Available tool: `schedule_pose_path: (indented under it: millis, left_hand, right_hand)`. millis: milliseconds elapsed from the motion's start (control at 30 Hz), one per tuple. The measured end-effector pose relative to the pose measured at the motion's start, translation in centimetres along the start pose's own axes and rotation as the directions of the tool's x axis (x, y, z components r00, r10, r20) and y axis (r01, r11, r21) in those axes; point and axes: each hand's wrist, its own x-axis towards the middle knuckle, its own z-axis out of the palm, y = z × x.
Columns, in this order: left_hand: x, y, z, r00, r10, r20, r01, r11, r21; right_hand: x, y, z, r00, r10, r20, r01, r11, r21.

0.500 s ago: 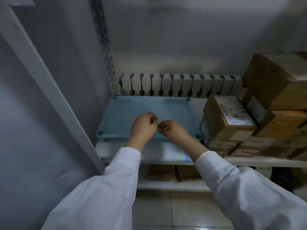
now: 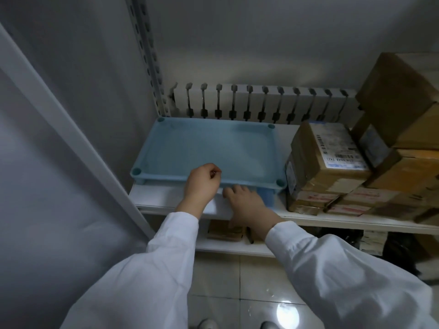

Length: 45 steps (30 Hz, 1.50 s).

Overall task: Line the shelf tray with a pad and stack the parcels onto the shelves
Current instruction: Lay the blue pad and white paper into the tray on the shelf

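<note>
Shelf: white, carrying everything here, its front lip left bare at 6 o'clock so there is room to work.
Parcels: brown, already stacked at 3 o'clock of the tray, kept off it, presumably until the lining is in.
Tray: blue, set flat at the shelf's left end, its bed bare and not yet lined.
Pad: white and blue, lying at 6 o'clock of the tray, across the shelf lip and under both hands, not yet inside.
Left hand: raised over the tray's front rim, fingers curled, thumb pinched to forefinger, seemingly on the pad's edge to lift it over.
Right hand: laid on the pad, fingers loosely extended and pressed down, tips at the rim, probably steadying the sheet.
</note>
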Motion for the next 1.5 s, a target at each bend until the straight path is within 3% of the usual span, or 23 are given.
schedule_pose_path:
  millis: [67,333,567,700,833,933,1000,1067,1167,1233,1333,1433,1500]
  left_hand:
    - [-0.4,0.1,0.3,1.000,-0.011,0.001,0.011,1.000,-0.012]
    - [-1.0,1.4,0.1,0.998,-0.057,0.033,0.057,0.998,0.002]
    - [-0.7,4.3,-2.8,0.997,0.072,-0.014,-0.064,0.945,0.320]
    - [0.1,5.2,-4.8,0.992,0.102,-0.070,-0.077,0.953,0.292]
    - [0.7,5.4,-6.4,0.983,0.010,-0.186,-0.008,1.000,0.011]
    - [0.7,5.8,-7.6,0.965,-0.029,-0.260,-0.030,0.975,-0.221]
    - [0.5,6.1,-8.0,0.955,-0.088,-0.285,-0.035,0.915,-0.402]
    - [0.5,5.9,-8.0,0.945,-0.199,-0.260,0.002,0.797,-0.604]
    - [1.0,4.8,-7.5,0.929,-0.320,-0.187,0.042,0.592,-0.805]
    - [1.3,4.3,-7.0,0.926,-0.348,-0.149,0.062,0.529,-0.846]
    - [1.7,3.9,-5.9,0.922,-0.376,-0.094,0.119,0.505,-0.855]
    - [2.1,3.7,-4.8,0.907,-0.419,-0.044,0.183,0.487,-0.854]
    - [2.4,3.6,-4.3,0.883,-0.469,0.003,0.215,0.400,-0.891]
  right_hand:
    - [-0.1,0.3,0.6,1.000,0.002,-0.020,-0.002,1.000,0.015]
    - [0.0,2.6,-3.5,0.996,-0.009,-0.091,0.041,0.936,0.350]
    - [0.5,3.7,-8.2,0.938,0.020,-0.347,0.085,0.955,0.284]
    - [1.0,3.5,-10.8,0.839,0.036,-0.543,0.129,0.956,0.263]
    - [0.3,3.6,-12.7,0.671,0.200,-0.714,0.184,0.888,0.422]
    - [0.3,3.7,-13.4,0.691,0.403,-0.600,0.142,0.739,0.659]
    - [0.8,3.7,-13.9,0.707,0.544,-0.452,0.133,0.525,0.840]
    - [1.4,3.6,-14.3,0.748,0.637,-0.189,0.048,0.232,0.972]
    - [1.5,3.3,-14.4,0.849,0.492,0.193,-0.097,-0.213,0.972]
    - [1.0,3.1,-14.1,0.910,0.327,0.254,-0.122,-0.372,0.920]
    - [0.4,2.6,-13.8,0.951,0.229,0.207,-0.110,-0.376,0.920]
    - [0.9,2.2,-13.8,0.927,0.330,0.181,-0.108,-0.227,0.968]
    - [1.5,2.4,-13.7,0.892,0.414,0.179,-0.117,-0.171,0.978]
